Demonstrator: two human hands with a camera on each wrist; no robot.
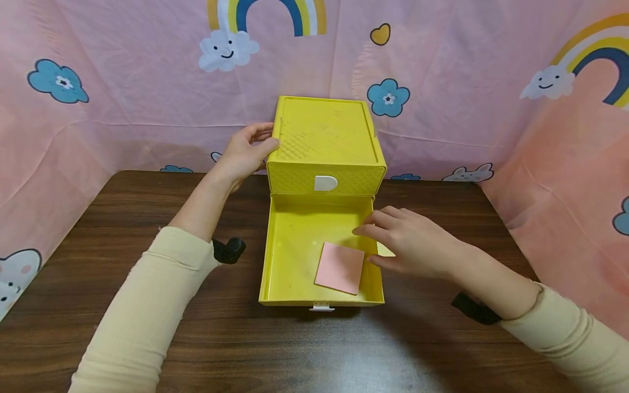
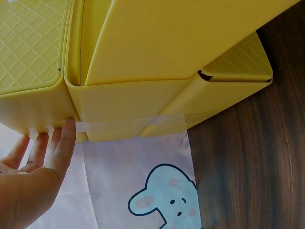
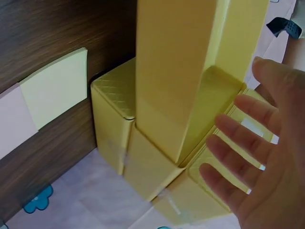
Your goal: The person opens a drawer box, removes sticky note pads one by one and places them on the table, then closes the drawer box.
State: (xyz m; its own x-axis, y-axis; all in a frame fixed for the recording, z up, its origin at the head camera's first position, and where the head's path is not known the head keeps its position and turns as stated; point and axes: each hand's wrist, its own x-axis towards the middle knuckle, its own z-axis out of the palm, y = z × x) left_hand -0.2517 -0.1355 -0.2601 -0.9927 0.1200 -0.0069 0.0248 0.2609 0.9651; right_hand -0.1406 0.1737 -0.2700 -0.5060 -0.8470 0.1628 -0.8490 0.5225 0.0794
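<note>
A yellow drawer box (image 1: pixel 326 131) stands on the table with its lower drawer (image 1: pixel 292 245) pulled out. A pink sticky note pad (image 1: pixel 340 267) lies flat inside, toward the front right. My left hand (image 1: pixel 245 155) rests on the box's upper left side, thumb at the top edge and straight fingers against the side wall. Over the drawer's right wall hovers my right hand (image 1: pixel 413 240), holding nothing, its fingers spread and slightly bent. Beside that wall, a pale green sticky note pad (image 3: pixel 57 88) and a pinkish pad (image 3: pixel 14 117) lie on the table; the right hand mostly hides them from the head view.
The dark wooden table (image 1: pixel 221 338) carries the box. A pink patterned cloth (image 1: pixel 162 82) hangs behind and at both sides, close to the back of the box. A white latch (image 1: pixel 321 308) sticks out from the drawer front; the upper drawer's white latch (image 1: pixel 325 183) sits above it.
</note>
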